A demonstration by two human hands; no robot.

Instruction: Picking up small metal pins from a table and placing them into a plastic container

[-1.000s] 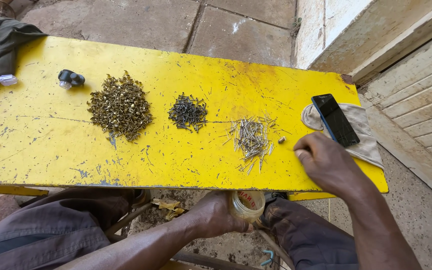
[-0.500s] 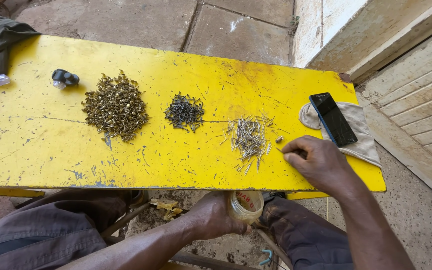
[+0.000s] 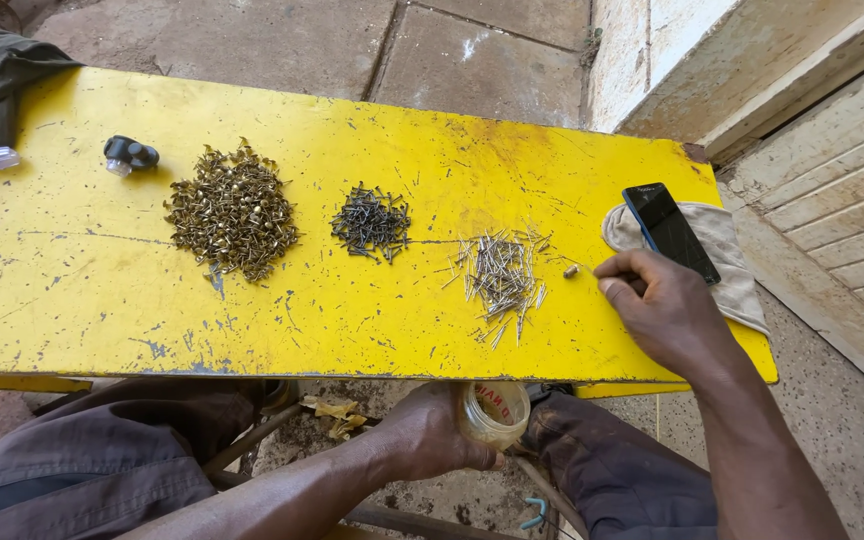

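- Reaching along the scuffed yellow painted board (image 3: 102, 290), the right hand (image 3: 667, 310) rests near its right end, fingers curled with the fingertips (image 3: 612, 268) drawn together just beside one small stray silver fastener (image 3: 572, 271); I can't tell whether they touch it, and nothing is visibly held.
- Below the board's near edge, the left hand (image 3: 432, 435) is wrapped round a small clear glass jar (image 3: 497, 412), mouth tipped up towards the edge.
- That stray piece lies apart from the loose heap of thin silver nails (image 3: 500, 275), between heap and fingers; too small to read its long axis. The heap's nails mostly run away from the person, some fanning sideways.
- Risk, as I judge it: a sweep could scatter thin nails over the edge past the jar's narrow mouth, or roll them into the dark tack pile (image 3: 371, 221).
- Left of that sits the brass tack mound (image 3: 232, 212); a black phone (image 3: 670, 230) lies on a beige cloth (image 3: 737, 270) just behind the right hand.
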